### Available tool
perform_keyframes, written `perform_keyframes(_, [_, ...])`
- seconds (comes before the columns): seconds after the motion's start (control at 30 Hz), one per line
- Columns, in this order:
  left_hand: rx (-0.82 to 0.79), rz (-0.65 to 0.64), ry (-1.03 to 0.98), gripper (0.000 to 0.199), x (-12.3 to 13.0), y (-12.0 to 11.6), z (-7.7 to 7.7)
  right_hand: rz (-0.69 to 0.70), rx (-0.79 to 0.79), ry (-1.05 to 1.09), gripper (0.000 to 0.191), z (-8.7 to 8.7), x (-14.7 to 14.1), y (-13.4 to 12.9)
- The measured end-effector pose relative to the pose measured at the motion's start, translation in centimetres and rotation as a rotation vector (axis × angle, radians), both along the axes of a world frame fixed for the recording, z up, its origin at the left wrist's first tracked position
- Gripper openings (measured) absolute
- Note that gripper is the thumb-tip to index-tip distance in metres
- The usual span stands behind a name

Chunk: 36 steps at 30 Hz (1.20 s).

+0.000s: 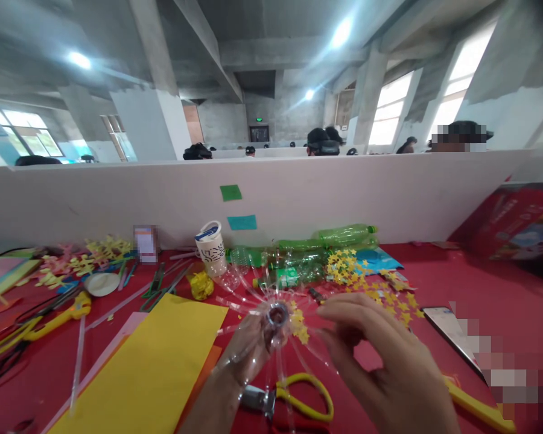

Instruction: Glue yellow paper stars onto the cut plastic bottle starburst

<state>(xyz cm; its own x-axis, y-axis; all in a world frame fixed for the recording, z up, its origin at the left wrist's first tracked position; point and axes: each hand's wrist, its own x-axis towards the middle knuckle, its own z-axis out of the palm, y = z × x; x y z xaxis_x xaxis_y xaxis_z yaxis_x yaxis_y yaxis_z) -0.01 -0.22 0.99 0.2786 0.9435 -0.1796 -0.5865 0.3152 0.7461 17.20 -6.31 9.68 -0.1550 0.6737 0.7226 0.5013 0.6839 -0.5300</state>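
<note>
Left hand [247, 346]: fingers closed around the neck of a clear cut bottle [278, 316], held above the middle of the near worktop [438, 274], its round mouth facing the viewer and its long strips splayed outward. Right hand [389, 355]: just right of the bottle, thumb and forefinger parted by a small gap, with no clear hold on anything; contact with a strip cannot be confirmed. The step in hand appears to be spreading or arranging the strips. A further move on them would call for a steady left grip and a light pinch by the right fingers on one strip at a time, without creasing its neighbours. Near side, below the bottle: yellow-handled scissors [331, 401]. Left: yellow paper [149, 355], with a yellow glue gun [67, 316] farther left. Far side: a white cup [212, 256], green bottles [348, 235] and scattered yellow stars [341, 268]. Right: a phone [450, 334] lies flat. A pale partition [163, 196] bounds the far edge.
</note>
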Motion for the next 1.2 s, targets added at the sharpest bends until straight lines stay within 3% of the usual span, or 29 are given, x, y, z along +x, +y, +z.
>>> perform_keyframes(0.23, [0.026,-0.041,0.115,0.018,0.1,0.1,-0.6,0.019,-0.077,-0.156,0.016,-0.1,0.3,0.1])
perform_keyframes(0.47, [0.096,-0.045,0.101,0.02,0.2,-0.2,0.3,0.041,-0.169,-0.242,0.021,-1.2,-1.0,0.1])
perform_keyframes(0.6, [0.092,-0.031,0.108,0.017,0.4,-0.2,0.3,0.023,-0.178,-0.311,0.013,-1.8,-1.2,0.4])
perform_keyframes(0.87, [0.09,-0.075,0.076,0.019,0.2,-0.1,-0.6,-0.006,-0.107,-0.299,0.018,-1.9,-0.9,0.8])
perform_keyframes(1.2, [0.056,-0.011,0.033,0.021,0.4,-0.3,0.2,0.041,-0.226,-0.279,0.012,-1.3,-1.2,0.5])
